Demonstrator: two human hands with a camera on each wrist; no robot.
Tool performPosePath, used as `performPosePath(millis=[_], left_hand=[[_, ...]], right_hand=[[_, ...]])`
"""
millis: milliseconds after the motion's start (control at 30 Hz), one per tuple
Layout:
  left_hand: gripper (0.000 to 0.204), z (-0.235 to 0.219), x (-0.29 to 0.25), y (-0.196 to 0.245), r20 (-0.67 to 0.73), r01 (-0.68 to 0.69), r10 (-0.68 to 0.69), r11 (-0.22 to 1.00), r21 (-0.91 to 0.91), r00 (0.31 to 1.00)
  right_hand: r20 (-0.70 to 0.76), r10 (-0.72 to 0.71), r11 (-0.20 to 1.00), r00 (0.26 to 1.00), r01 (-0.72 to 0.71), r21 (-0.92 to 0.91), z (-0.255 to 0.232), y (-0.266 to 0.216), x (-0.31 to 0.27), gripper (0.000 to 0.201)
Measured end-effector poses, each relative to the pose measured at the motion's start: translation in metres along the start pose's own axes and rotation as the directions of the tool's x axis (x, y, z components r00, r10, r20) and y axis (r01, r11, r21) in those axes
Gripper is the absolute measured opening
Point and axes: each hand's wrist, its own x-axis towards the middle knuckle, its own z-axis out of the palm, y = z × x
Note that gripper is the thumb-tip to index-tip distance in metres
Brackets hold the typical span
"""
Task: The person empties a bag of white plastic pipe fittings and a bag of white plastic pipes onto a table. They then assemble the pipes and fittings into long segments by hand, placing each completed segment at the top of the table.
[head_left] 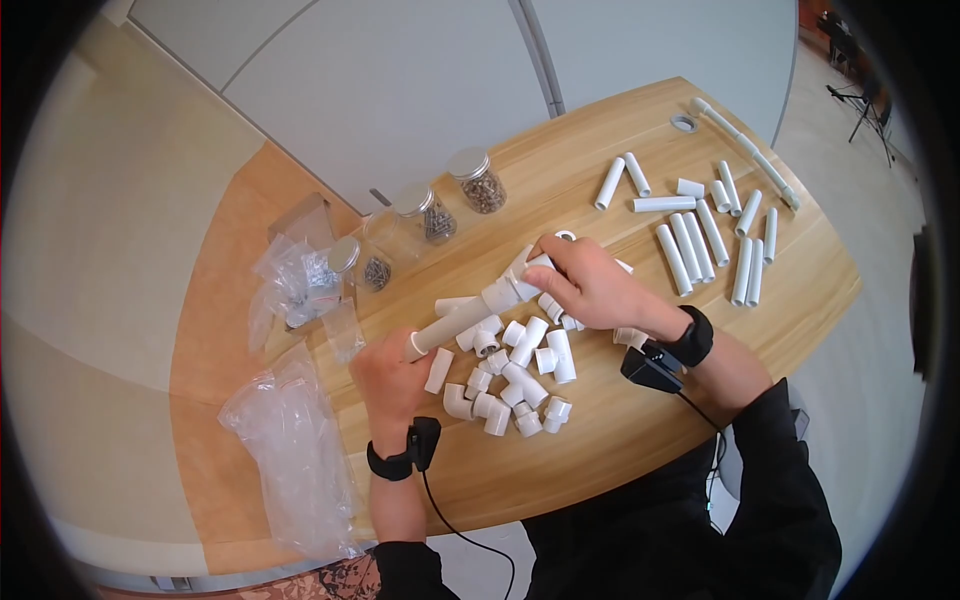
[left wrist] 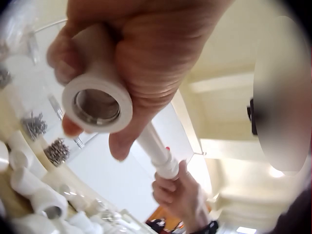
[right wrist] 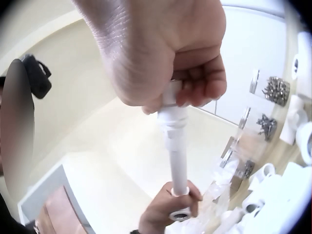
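Observation:
Both hands hold one white plastic pipe assembly above the table. A straight pipe (head_left: pixel 450 328) runs slantwise between them, its left end lower in the head view. My left hand (head_left: pixel 390 375) grips the fitting (left wrist: pixel 95 56) at that end, whose round open mouth faces the left wrist camera. At the other end, my right hand (head_left: pixel 600 285) wraps its fingers round a white fitting (right wrist: pixel 171 117), thumb along the top; the palm hides part of it. Under the pipe lies a pile of white elbows, tees and couplings (head_left: pixel 525 385).
Loose white pipe lengths (head_left: pixel 692 247) lie at the right, with a longer joined pipe (head_left: pixel 745 145) along the far right edge. Three lidded jars of screws (head_left: pixel 478 190) line the back left edge. Clear plastic bags (head_left: pixel 295 450) spread over the left side. Cables hang from both wrists.

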Motion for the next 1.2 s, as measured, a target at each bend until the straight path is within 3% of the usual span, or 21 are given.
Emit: performPosePath(millis=[67, 133, 200, 233, 267, 300, 367, 433, 500, 533, 600, 733, 800, 833, 900, 1000, 1033, 1100, 1133, 1167, 1200], left_hand=[[0.017, 0.001, 0.001, -0.001, -0.047, -0.037, 0.039, 0.999, 0.032, 0.998], [0.017, 0.003, 0.001, -0.003, -0.094, -0.071, 0.078, 0.995, 0.066, 0.993], [0.016, 0.004, 0.001, -0.006, 0.025, -0.01, 0.013, 0.99, -0.138, 1.0], [0.016, 0.002, 0.002, -0.006, 0.022, -0.012, 0.015, 0.99, -0.139, 1.0], [0.015, 0.001, 0.002, -0.007, 0.169, 0.111, -0.067, 0.957, -0.269, 0.983], [0.015, 0.0, 0.003, -0.007, 0.321, 0.245, -0.123, 0.895, -0.374, 0.939], [0.014, -0.001, 0.004, -0.01, 0.364, 0.279, -0.132, 0.879, -0.388, 0.922], [0.013, 0.005, 0.003, -0.013, 0.407, 0.315, -0.142, 0.862, -0.398, 0.902], [0.014, 0.015, -0.001, -0.017, 0.209, 0.193, -0.132, 0.933, -0.304, 0.969], [0.014, 0.017, -0.001, -0.019, 0.21, 0.191, -0.13, 0.933, -0.305, 0.969], [0.013, 0.017, 0.0, -0.021, -0.041, -0.017, 0.009, 0.981, -0.193, 0.999], [0.011, 0.008, 0.001, -0.015, -0.053, 0.029, -0.041, 0.979, -0.2, 0.998], [0.011, 0.005, -0.001, -0.017, 0.104, 0.108, -0.089, 0.976, -0.191, 0.991], [0.011, 0.004, -0.001, -0.015, 0.102, 0.11, -0.09, 0.974, -0.2, 0.991], [0.013, 0.006, 0.001, -0.008, -0.181, -0.065, 0.085, 0.991, 0.115, 0.98], [0.014, 0.004, 0.003, -0.001, -0.241, -0.077, 0.123, 0.978, 0.192, 0.963], [0.014, 0.005, 0.003, -0.002, -0.245, -0.075, 0.119, 0.98, 0.185, 0.962], [0.018, 0.005, 0.0, -0.007, -0.031, 0.03, -0.029, 0.999, 0.018, 0.999], [0.018, 0.004, 0.0, -0.008, -0.039, 0.041, -0.041, 0.999, 0.011, 0.998], [0.022, 0.003, 0.001, -0.009, 0.073, 0.214, -0.209, 0.973, -0.087, 0.975], [0.025, 0.002, 0.002, -0.009, 0.199, 0.388, -0.355, 0.907, -0.162, 0.913]], right_hand=[[0.063, 0.184, 0.981, 0.981, -0.187, 0.049, -0.002, 0.001, 0.003, 0.036], [0.126, 0.208, 0.969, 0.97, -0.222, 0.107, -0.009, -0.002, 0.003, 0.034], [0.191, 0.225, 0.953, 0.956, -0.256, 0.16, -0.015, -0.008, 0.003, 0.032], [0.144, 0.108, 0.972, 0.984, -0.135, 0.191, -0.016, -0.012, 0.001, 0.028], [0.093, -0.01, 0.976, 0.996, -0.01, 0.216, -0.016, -0.014, -0.001, 0.027], [0.089, -0.011, 0.977, 0.996, -0.008, 0.212, -0.014, -0.014, -0.002, 0.027], [0.042, -0.121, 0.986, 0.992, 0.115, 0.122, -0.007, -0.011, -0.003, 0.03], [0.024, -0.114, 0.992, 0.993, 0.113, 0.052, -0.003, -0.018, -0.006, 0.03], [0.0, -0.104, 0.994, 0.995, 0.104, -0.034, 0.002, -0.025, -0.01, 0.031], [-0.002, -0.103, 0.994, 0.995, 0.103, -0.034, 0.003, -0.027, -0.011, 0.031], [-0.01, -0.114, 0.981, 0.993, 0.111, -0.158, 0.003, -0.029, -0.013, 0.031], [-0.04, -0.205, 0.978, 0.978, 0.204, -0.041, 0.001, -0.019, -0.008, 0.031], [-0.074, -0.212, 0.974, 0.974, 0.217, 0.064, 0.005, -0.011, -0.006, 0.028], [-0.069, -0.21, 0.975, 0.975, 0.214, 0.056, 0.005, -0.012, -0.005, 0.028], [0.024, 0.128, 0.982, 0.991, -0.13, 0.138, 0.002, -0.014, -0.004, 0.025], [0.046, 0.249, 0.945, 0.967, -0.253, 0.207, 0.007, 0.003, 0.002, 0.032], [0.177, 0.335, 0.857, 0.925, -0.378, 0.352, -0.001, 0.0, 0.004, 0.04], [0.125, 0.398, 0.862, 0.909, -0.417, 0.286, -0.016, 0.009, 0.01, 0.037], [0.068, 0.452, 0.86, 0.889, -0.455, 0.231, -0.024, 0.015, 0.015, 0.035], [-0.066, 0.373, 0.927, 0.925, -0.375, -0.015, -0.032, 0.025, 0.022, 0.032], [-0.173, 0.253, 0.918, 0.952, -0.293, -0.266, -0.039, 0.04, 0.03, 0.03]])
